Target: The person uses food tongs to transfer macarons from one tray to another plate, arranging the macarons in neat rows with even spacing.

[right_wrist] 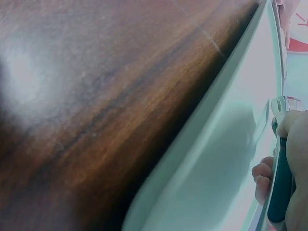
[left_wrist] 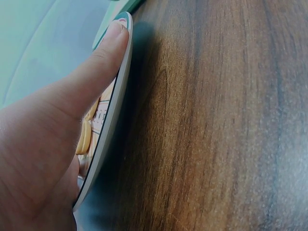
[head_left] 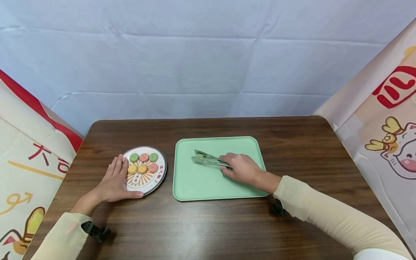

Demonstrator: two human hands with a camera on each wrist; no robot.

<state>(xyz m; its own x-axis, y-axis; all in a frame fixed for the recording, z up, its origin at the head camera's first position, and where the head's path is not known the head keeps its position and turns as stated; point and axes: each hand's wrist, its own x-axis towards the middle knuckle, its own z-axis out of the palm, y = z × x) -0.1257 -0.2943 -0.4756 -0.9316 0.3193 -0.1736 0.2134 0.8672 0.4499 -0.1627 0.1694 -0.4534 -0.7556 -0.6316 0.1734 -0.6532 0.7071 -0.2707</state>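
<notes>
My left hand (head_left: pixel 113 180) rests at the left side of a round white plate (head_left: pixel 145 187), fingers straight and spread. In the left wrist view its thumb (left_wrist: pixel 103 55) lies along the plate's rim. Several round green, pink and yellow macarons (head_left: pixel 142 168) sit on the plate. My right hand (head_left: pixel 242 168) grips a pair of metal tongs (head_left: pixel 211 160) over the light green tray (head_left: pixel 201 186). Between the tong tips shows a small yellow-green piece (head_left: pixel 199 156), mostly hidden by the metal. The right wrist view shows fingers and thumb curled around the tongs' dark green handle (right_wrist: pixel 281 187).
The plate and tray stand side by side on a dark wooden table (head_left: pixel 208 231), with a strip of wood between them. A pale cloth (head_left: pixel 208 65) hangs behind the table. Printed cloths (head_left: pixel 390 137) flank it on both sides.
</notes>
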